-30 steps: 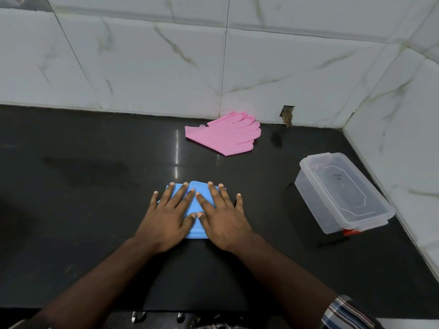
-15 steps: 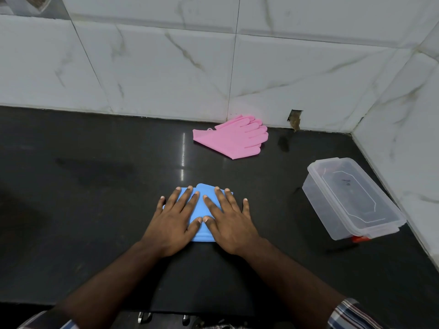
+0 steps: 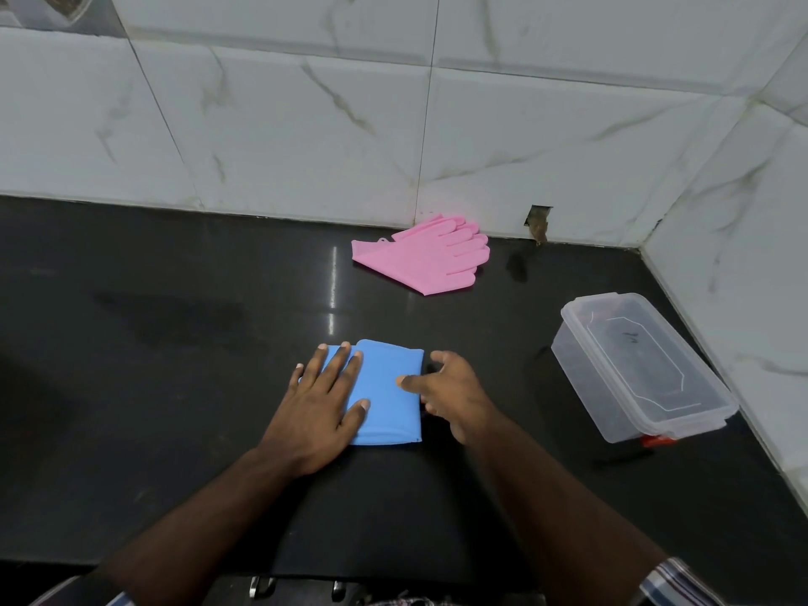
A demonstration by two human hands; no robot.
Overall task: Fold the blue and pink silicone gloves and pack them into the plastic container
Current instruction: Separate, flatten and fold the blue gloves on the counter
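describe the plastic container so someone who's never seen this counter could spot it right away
Look to the right end of the black countertop, near the tiled corner. The plastic container sits there, lid on. It is the only clear, rigid box, unlike the flat pink gloves.

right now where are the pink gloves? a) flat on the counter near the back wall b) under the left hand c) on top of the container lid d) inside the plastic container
a: the pink gloves lie unfolded on the dark counter by the tiled wall, apart from the closed plastic container.
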